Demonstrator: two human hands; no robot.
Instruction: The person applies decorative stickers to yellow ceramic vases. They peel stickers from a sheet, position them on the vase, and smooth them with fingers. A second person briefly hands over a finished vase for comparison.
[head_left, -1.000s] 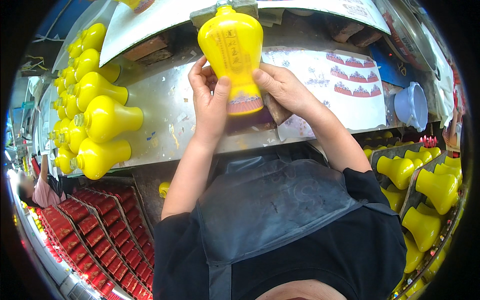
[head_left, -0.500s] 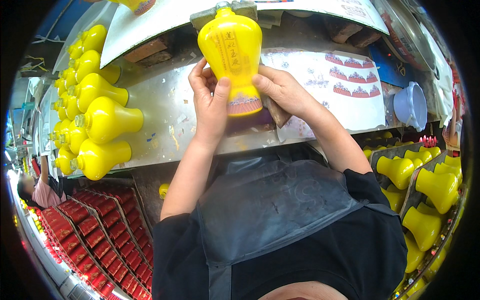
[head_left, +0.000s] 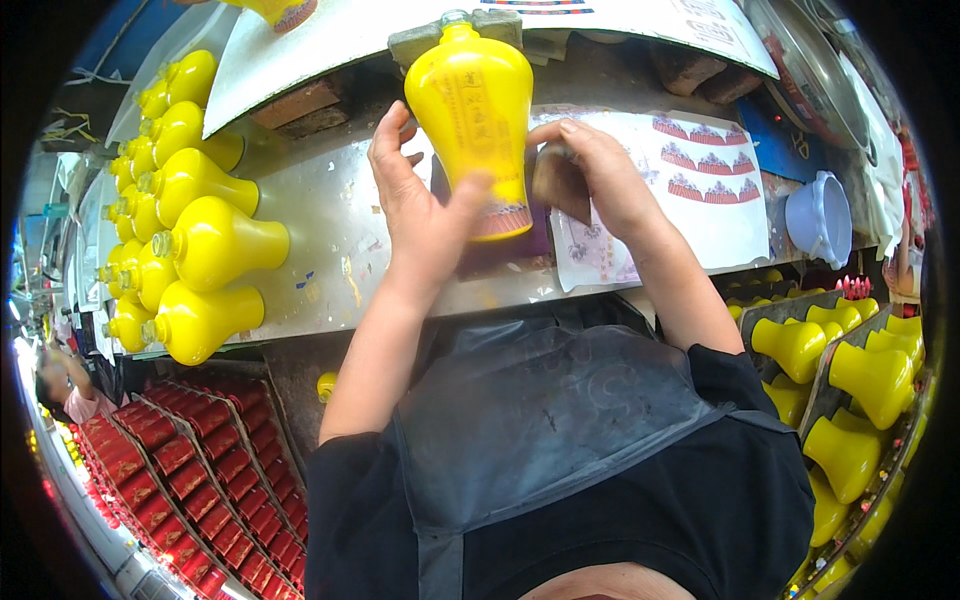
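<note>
A glossy yellow bottle (head_left: 470, 95) with a patterned band round its base lies in front of me, its neck at a grey block (head_left: 418, 44) and its base over a dark purple surface. My left hand (head_left: 420, 205) is at the bottle's left side, fingers apart. Its thumb, smeared by motion, crosses the lower part of the bottle. On the other side my right hand (head_left: 607, 180), apart from the bottle, grips a flat brown scraper-like piece (head_left: 562, 184) between thumb and fingers.
Several yellow bottles (head_left: 225, 240) lie along the table's left. A white sheet of printed decals (head_left: 700, 225) is at the right, with a pale lavender bucket (head_left: 820, 215) beyond. Racks hold red containers (head_left: 200, 470) at lower left and yellow bottles (head_left: 850, 455) at lower right.
My right hand has let go of the bottle and drawn off to the right with the brown piece. The left fingers have loosened, and the bottle has shifted slightly right and down.
</note>
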